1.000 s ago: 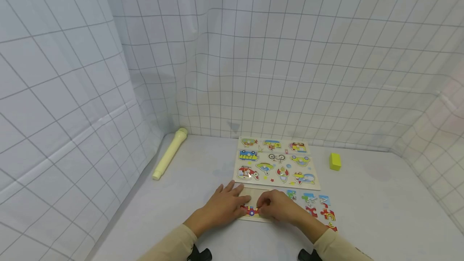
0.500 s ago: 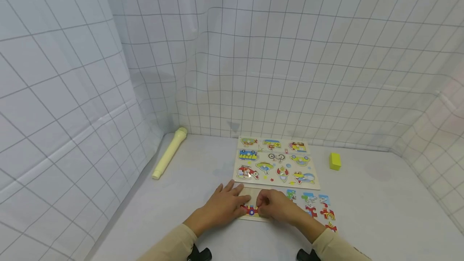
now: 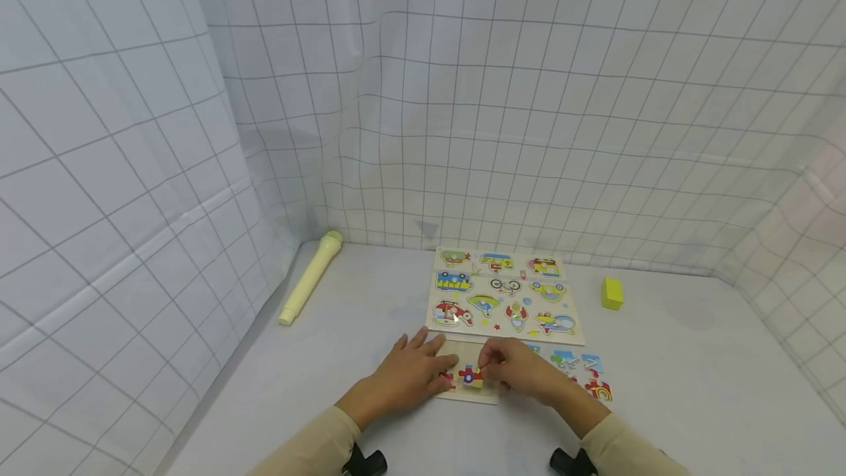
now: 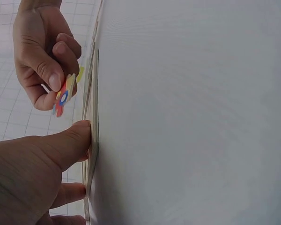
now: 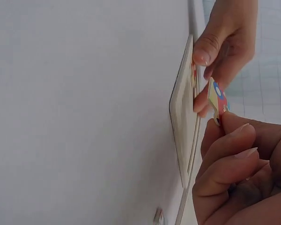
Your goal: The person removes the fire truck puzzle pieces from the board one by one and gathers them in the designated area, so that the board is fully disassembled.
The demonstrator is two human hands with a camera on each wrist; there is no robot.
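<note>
My right hand [image 3: 518,369] pinches a small jigsaw piece [image 3: 469,375] between thumb and curled fingers. Red, blue and yellow show on the piece, and the right wrist view has the piece [image 5: 218,96] tilted on edge, raised above a thin wooden puzzle tray [image 3: 465,347]. My left hand [image 3: 413,373] lies with spread fingers across the tray's left side, its thumb [image 4: 75,140] on the edge in the left wrist view. Another red piece [image 3: 447,380] sits in the tray beside the left thumb, partly covered by that hand.
Several loose jigsaw pieces [image 3: 591,363] lie right of the tray, partly behind my right hand. Behind it is a larger vehicle puzzle board [image 3: 476,327]. A yellow block [image 3: 612,294] stands at right, a pale yellow microphone-shaped object [image 3: 307,285] at left. Grid-patterned curtains [image 3: 496,131] enclose the table.
My right hand has lifted the jigsaw piece off the tray and shifted slightly to the right with it. The left hand has stayed in place.
</note>
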